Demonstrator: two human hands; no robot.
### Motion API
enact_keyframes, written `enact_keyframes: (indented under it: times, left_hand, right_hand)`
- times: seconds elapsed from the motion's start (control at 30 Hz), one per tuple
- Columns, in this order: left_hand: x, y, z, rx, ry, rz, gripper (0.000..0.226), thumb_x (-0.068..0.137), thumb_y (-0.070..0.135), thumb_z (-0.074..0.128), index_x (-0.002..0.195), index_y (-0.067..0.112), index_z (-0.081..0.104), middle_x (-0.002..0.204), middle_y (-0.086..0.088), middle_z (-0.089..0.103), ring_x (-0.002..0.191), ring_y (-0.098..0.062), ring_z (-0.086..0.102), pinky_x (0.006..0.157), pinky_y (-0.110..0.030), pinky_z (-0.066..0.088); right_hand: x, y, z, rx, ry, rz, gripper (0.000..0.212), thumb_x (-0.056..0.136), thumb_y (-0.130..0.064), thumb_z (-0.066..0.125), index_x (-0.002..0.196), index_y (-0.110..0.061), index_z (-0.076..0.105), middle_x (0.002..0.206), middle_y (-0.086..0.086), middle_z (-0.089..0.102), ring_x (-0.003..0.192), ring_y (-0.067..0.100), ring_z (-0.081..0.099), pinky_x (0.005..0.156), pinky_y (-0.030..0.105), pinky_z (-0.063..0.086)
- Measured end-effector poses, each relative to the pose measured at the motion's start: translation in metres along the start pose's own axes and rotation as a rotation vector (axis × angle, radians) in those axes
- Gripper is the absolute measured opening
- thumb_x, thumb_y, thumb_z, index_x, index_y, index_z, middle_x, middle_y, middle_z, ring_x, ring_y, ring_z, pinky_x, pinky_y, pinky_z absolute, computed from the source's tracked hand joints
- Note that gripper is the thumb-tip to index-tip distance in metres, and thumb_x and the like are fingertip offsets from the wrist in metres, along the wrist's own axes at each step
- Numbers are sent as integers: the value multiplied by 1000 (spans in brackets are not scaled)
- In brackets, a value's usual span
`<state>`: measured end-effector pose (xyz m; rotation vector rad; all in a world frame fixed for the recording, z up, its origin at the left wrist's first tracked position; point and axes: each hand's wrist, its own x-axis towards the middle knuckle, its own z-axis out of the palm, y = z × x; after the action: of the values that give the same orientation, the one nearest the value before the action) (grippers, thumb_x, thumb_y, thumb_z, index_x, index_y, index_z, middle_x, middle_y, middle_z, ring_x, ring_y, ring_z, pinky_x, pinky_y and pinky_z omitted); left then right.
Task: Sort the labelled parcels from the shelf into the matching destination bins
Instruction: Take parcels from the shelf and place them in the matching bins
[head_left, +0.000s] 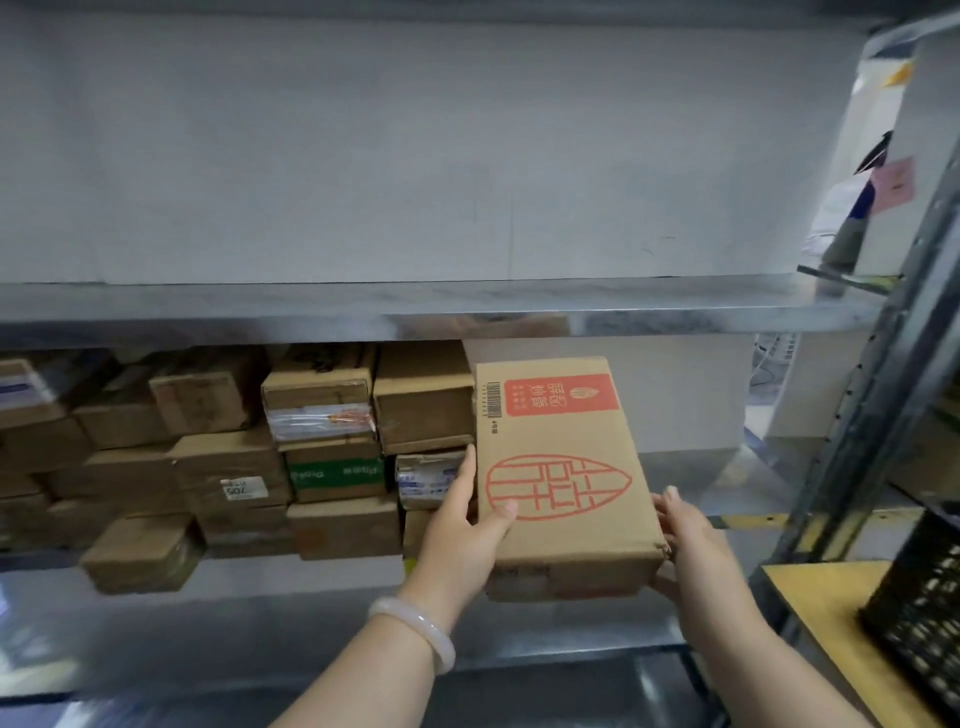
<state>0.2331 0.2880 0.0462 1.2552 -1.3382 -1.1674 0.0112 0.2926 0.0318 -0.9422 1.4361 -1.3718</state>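
A long cardboard parcel (561, 467) with a red printed label and a red oval mark is held between both my hands just above the lower metal shelf (311, 613). My left hand (462, 525) grips its left side, thumb on top and fingers along the edge. Against the right near corner my right hand (685, 540) clasps the box, fingers wrapped around its end. To the left, several stacked brown parcels (223, 452) fill the back of the shelf.
The upper shelf board (467, 306) runs across just above the parcel. A grey upright post (883, 389) stands at the right. A black mesh crate (924, 613) sits on a yellow surface (826, 613) at lower right. White boxes (878, 156) stand on the upper shelf's right end.
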Motion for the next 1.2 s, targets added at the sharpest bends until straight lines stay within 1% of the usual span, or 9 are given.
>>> enact_keyframes:
  times: [0.13, 0.3, 0.4, 0.47, 0.7, 0.83, 0.93, 1.03, 1.2]
  left_hand:
    - [-35, -4, -28, -62, -30, 26, 68, 100, 21, 55, 151, 50, 20, 134, 22, 55, 124, -3, 51, 104, -30, 46]
    - [-72, -6, -73, 1, 35, 49, 64, 100, 22, 56, 151, 45, 25, 145, 15, 47, 133, -7, 46, 113, -39, 40]
    - [-89, -5, -99, 257, 177, 8, 80, 93, 43, 63, 157, 30, 17, 156, 6, 29, 140, -13, 34, 115, -34, 32]
    - [-101, -3, -116, 321, 200, -61, 106, 77, 66, 65, 158, 29, 7, 156, 4, 23, 141, -16, 31, 111, -33, 32]
    - [-158, -9, -181, 189, 212, -135, 138, 44, 86, 73, 150, 53, -9, 161, 5, 15, 145, -23, 27, 117, -54, 28]
    - [-201, -19, -214, 36, 390, -38, 74, 66, 69, 69, 130, 67, 30, 146, 10, 43, 129, -13, 48, 110, -48, 41]
    - [-227, -27, -241, 156, 613, 10, 43, 90, 52, 61, 122, 66, 36, 141, 4, 44, 124, -15, 50, 107, -45, 45]
    - [-252, -41, -274, 355, 839, -10, 59, 95, 39, 59, 149, 41, 34, 141, 0, 48, 123, -18, 53, 105, -46, 46]
    - [-287, -53, -301, 348, 864, -222, 131, 52, 81, 66, 150, 48, -15, 157, 6, 18, 143, -15, 23, 113, -37, 29]
  right_hand:
    - [-31, 16, 8, -17, -134, 72, 59, 82, -74, 52, 126, -35, 58, 115, -5, 70, 108, 20, 65, 87, 47, 54]
    - [-69, 11, 39, 58, -354, 118, 86, 68, -76, 60, 141, -33, 48, 128, -5, 64, 110, 19, 65, 86, 44, 54]
    - [-89, 8, 68, -10, -270, 53, 120, 51, -69, 75, 152, -38, 19, 132, -11, 46, 107, 17, 58, 84, 44, 54]
    - [-102, 3, 91, -92, -324, 8, 127, 42, -71, 78, 152, -35, 24, 133, -11, 47, 112, 19, 56, 96, 48, 51]
    - [-149, 2, 177, -265, -474, -181, 113, 41, -64, 80, 139, -24, 39, 122, -9, 53, 109, 12, 52, 93, 36, 50]
    - [-181, 10, 223, -269, -649, -285, 93, 63, -43, 86, 141, -24, 38, 132, -7, 54, 113, 5, 54, 92, 25, 52]
    - [-211, 16, 258, -250, -778, -384, 85, 72, -42, 79, 142, -31, 33, 134, -14, 48, 116, -2, 50, 93, 15, 47]
    - [-240, 24, 286, -253, -952, -376, 91, 74, -60, 67, 148, -47, 16, 141, -28, 31, 133, 1, 33, 114, 38, 34]
    - [-289, 41, 327, -460, -1101, -670, 55, 93, -62, 35, 133, -71, -2, 150, -41, -10, 138, -17, -17, 109, 12, -11]
